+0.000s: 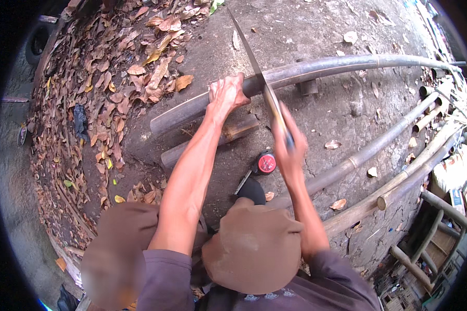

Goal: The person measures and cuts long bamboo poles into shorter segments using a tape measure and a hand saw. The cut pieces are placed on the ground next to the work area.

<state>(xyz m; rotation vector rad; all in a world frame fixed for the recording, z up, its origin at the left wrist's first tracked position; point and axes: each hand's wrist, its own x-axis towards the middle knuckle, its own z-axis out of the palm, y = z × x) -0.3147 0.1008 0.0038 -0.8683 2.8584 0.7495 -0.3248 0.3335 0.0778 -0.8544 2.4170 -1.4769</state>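
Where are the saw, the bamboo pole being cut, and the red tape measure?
saw [254, 65], head view, middle of the blade.
bamboo pole [337, 65], head view, bare stretch right of the blade.
tape measure [266, 163], head view, red round face.

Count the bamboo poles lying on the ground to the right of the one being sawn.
3, possibly more hidden at the rim: one running from the right hand up-right, and two side by side below it.

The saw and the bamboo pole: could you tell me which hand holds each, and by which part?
The right hand grips the saw by its handle end; the left hand presses down on the bamboo pole beside the blade.
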